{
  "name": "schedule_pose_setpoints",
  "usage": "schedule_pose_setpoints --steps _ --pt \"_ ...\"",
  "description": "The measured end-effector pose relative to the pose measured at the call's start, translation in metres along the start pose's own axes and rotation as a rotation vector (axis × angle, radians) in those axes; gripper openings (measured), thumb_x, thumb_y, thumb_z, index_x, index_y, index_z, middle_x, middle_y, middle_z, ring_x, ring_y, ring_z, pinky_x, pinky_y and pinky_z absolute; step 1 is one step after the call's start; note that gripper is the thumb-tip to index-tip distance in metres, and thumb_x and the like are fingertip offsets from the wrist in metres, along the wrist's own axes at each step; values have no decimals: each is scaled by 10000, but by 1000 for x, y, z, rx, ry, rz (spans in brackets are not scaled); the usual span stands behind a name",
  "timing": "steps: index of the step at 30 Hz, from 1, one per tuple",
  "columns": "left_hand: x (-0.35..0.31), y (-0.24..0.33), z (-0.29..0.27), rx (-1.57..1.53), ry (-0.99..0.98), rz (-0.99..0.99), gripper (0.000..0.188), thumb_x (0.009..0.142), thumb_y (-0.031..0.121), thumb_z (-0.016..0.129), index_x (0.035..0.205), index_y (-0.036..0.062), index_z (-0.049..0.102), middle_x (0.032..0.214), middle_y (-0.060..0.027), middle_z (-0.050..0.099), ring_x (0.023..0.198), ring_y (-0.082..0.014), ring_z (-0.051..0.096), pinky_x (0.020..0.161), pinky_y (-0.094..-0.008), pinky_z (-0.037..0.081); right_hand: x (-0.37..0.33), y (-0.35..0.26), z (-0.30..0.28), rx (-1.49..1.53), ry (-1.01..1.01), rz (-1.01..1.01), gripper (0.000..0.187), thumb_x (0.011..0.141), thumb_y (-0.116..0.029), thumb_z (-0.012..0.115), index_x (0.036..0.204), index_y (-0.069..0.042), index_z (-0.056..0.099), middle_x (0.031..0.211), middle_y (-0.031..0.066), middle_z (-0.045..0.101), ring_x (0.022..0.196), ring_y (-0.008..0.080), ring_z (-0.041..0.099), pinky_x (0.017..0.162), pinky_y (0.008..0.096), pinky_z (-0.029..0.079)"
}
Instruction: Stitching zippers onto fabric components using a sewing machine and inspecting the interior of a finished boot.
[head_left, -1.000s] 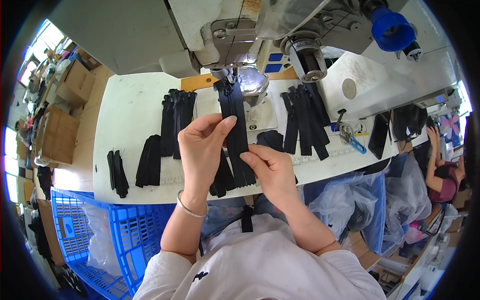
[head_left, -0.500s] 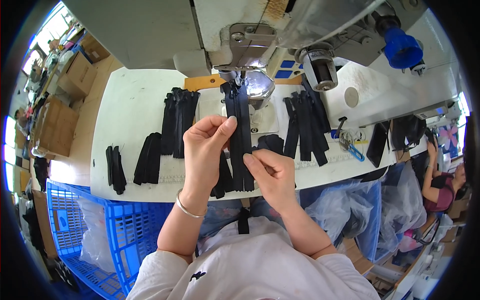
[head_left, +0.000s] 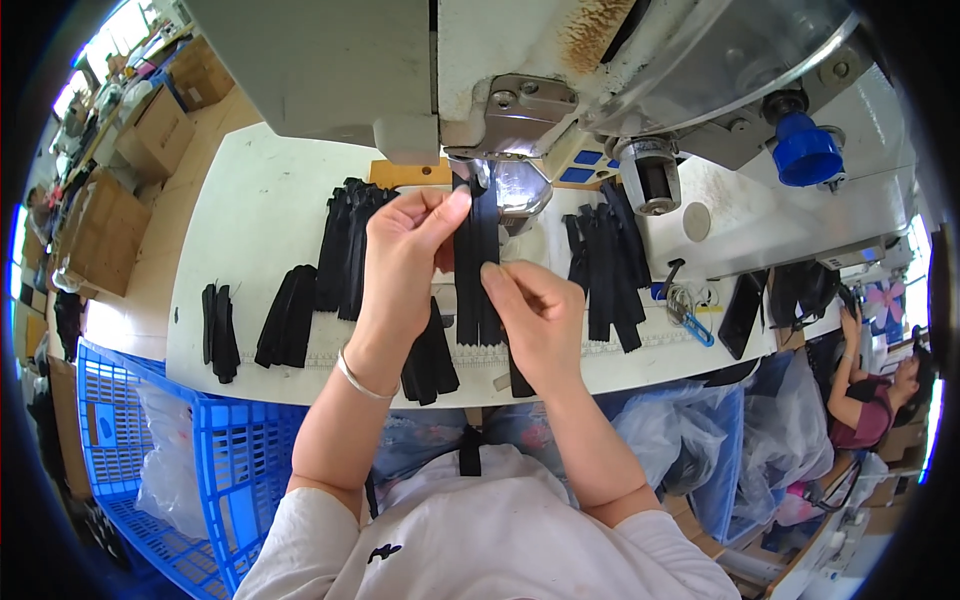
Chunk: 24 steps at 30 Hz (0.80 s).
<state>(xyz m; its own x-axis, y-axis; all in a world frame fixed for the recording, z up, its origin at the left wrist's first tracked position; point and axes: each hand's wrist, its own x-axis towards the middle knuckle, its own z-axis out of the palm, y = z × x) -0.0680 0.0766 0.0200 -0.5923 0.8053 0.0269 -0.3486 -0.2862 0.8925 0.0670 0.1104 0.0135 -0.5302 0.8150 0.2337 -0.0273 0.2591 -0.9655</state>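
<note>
A ruler scale (head_left: 480, 356) runs along the near edge of a white tabletop (head_left: 240, 200), its figures too small to read; faint marks on 1 cardboard box (head_left: 155, 135) beyond the tabletop's left edge are equally illegible.

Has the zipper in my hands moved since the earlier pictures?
Yes, forward, away from you: the near end of the zipper is now farther from the table's front edge.

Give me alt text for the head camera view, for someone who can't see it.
A person's left hand and right hand hold a black zipper at a sewing machine, the left nearer the machine. More zippers lie on both sides of the white table; a blue plastic crate stands lower left.
</note>
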Motion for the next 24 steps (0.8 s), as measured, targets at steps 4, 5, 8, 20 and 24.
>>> schedule_pose_setpoints --steps 4,5,8,20,24 --pt "19 9 7 96 97 18 167 876 134 621 745 31 608 594 48 487 488 -35 399 463 -192 305 23 -5 2 25 28 -8 253 895 -140 617 707 21 566 538 -26 400 529 19 321 457 237 245" --pt "24 9 6 105 90 30 151 866 115 616 737 36 598 592 45 481 484 -39 400 458 -200 296 29 -1 1 18 10 -58 243 903 -146 612 730 24 586 540 -27 413 525 20 318 457 234 249" --pt "44 8 3 110 50 52 123 836 67 594 719 50 564 582 31 462 468 -64 395 451 -231 277 32 -4 4 -25 43 -120 236 909 -155 610 754 22 607 538 -20 456 509 20 378 457 225 286" --pt "72 -11 -10 22 209 49 132 885 22 505 770 45 566 758 -32 548 647 -139 527 596 -284 459 38 82 -100 -1070 372 -392 279 785 -146 691 1033 -40 621 928 101 579 841 255 575 738 357 475" --pt "58 -4 -23 -102 280 91 93 858 27 592 825 104 550 691 37 525 527 -30 477 414 -168 351 52 97 -97 -1129 285 -140 348 748 -157 708 1062 -64 590 934 107 562 924 291 568 793 398 466"
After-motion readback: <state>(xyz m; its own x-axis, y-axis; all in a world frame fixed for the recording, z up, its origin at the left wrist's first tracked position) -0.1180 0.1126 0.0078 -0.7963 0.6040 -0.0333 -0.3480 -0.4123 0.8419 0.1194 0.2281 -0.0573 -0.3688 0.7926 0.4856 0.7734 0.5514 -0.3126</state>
